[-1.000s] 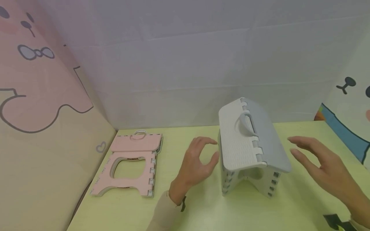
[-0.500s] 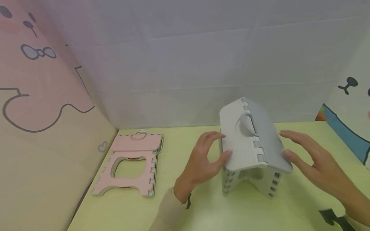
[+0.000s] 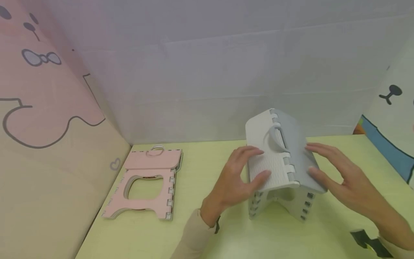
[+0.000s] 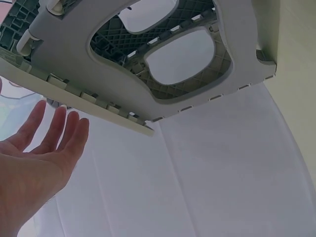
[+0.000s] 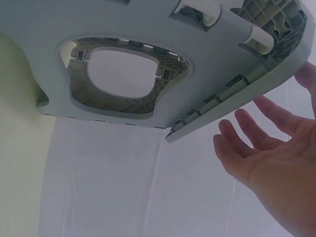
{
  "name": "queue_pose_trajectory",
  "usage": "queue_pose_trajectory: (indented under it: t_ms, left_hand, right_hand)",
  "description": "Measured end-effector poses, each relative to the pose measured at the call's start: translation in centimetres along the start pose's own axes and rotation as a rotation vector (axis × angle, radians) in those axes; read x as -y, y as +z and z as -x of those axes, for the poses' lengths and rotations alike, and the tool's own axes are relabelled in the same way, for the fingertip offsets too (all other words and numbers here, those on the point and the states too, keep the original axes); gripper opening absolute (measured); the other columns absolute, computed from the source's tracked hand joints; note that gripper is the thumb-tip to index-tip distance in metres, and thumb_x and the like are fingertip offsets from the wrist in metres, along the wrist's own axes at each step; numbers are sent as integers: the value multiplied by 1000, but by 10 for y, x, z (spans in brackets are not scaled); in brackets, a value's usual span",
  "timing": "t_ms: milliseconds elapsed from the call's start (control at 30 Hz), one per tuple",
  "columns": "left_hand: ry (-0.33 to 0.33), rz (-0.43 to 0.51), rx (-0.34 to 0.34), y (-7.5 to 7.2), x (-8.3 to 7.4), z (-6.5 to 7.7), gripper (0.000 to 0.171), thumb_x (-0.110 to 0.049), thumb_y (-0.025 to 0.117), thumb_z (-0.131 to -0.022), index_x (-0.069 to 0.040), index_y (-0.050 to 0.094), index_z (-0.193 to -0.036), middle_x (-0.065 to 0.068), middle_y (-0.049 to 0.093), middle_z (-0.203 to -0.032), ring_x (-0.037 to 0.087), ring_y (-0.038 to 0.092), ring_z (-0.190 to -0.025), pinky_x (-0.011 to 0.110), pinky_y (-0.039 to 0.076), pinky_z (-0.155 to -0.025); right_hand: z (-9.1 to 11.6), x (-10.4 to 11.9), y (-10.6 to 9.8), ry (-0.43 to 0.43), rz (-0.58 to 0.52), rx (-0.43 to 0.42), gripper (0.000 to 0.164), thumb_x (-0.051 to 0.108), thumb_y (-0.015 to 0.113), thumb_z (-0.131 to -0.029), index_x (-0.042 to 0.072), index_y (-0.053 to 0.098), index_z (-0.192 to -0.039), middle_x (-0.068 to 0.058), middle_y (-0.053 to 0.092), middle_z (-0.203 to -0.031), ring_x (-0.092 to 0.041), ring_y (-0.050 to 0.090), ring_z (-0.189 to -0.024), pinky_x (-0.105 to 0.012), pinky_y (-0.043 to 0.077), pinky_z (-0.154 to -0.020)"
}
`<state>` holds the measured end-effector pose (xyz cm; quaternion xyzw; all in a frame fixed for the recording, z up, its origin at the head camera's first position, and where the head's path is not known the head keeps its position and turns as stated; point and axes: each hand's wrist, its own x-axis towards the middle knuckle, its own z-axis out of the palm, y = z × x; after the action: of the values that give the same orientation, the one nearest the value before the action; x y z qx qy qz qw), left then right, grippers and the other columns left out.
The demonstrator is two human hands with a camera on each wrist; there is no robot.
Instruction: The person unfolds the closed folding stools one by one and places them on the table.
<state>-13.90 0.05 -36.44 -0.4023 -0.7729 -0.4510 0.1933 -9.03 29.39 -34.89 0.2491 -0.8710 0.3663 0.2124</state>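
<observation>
A folding step stool [image 3: 265, 172] stands partly unfolded in the head view, its white and grey top panels peaked like a roof. A grey strap handle [image 3: 275, 138] arches over the ridge. My left hand [image 3: 237, 180] lies at the white panel, thumb and fingers spread. On the opposite side my right hand [image 3: 346, 176] is at the grey panel, spread the same way. From below, the left wrist view shows my left hand [image 4: 49, 153] under the panel's lower edge. In the right wrist view my right hand [image 5: 271, 148] is likewise close beneath its panel, fingers loosely bent.
A pink folding stool [image 3: 147, 160] lies folded flat on the pale yellow-green table [image 3: 207, 165], left of my hands. White cloth [image 3: 194, 90] hangs behind the table. Printed cartoon cloths stand at the left and right sides.
Both hands have moved inward from beside the stool to its top panels, the left going right and the right going left. The stool has kept its peaked shape; the pink one has not moved.
</observation>
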Motion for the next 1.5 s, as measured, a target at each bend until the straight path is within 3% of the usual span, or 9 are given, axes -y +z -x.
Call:
queue_pose_trajectory:
  t_ms: [200,533,733,1067,1500]
  left_hand:
    - [-17,-19,48,4,-6,0,51,-25,77,-91,-9,60,-136,10,55,-141,20,49,-135,24,47,-104]
    - [12,-31,60,5,-6,0,52,-24,77,-92,-12,59,-139,12,51,-143,22,47,-134,16,47,-96]
    - [26,-37,59,6,-6,1,52,-23,77,-92,-11,60,-140,14,50,-144,23,46,-136,17,46,-100]
    - [89,-125,63,7,-3,2,51,-25,75,-93,-8,63,-140,15,52,-145,26,44,-140,29,37,-116]
    - [128,-193,41,7,-2,1,49,-27,75,-93,-9,66,-137,14,56,-142,24,48,-137,28,39,-114]
  right_hand:
    - [-1,3,4,-6,6,35,71,-7,75,-87,13,51,-151,-5,47,-155,-4,35,-145,-7,27,-110]
    - [-3,9,9,21,-50,145,73,-7,64,-94,18,41,-158,-6,35,-164,-6,23,-152,-4,24,-108]
    - [-5,11,10,25,-68,174,73,-7,61,-96,17,37,-160,-7,29,-167,-6,19,-153,-4,25,-107]
    - [-6,12,13,14,-97,194,71,-8,56,-98,16,34,-161,-9,24,-168,-9,15,-155,-5,23,-109]
    - [-7,10,12,-11,-85,184,69,-10,57,-97,13,38,-159,-12,25,-167,-11,16,-154,-5,23,-109]
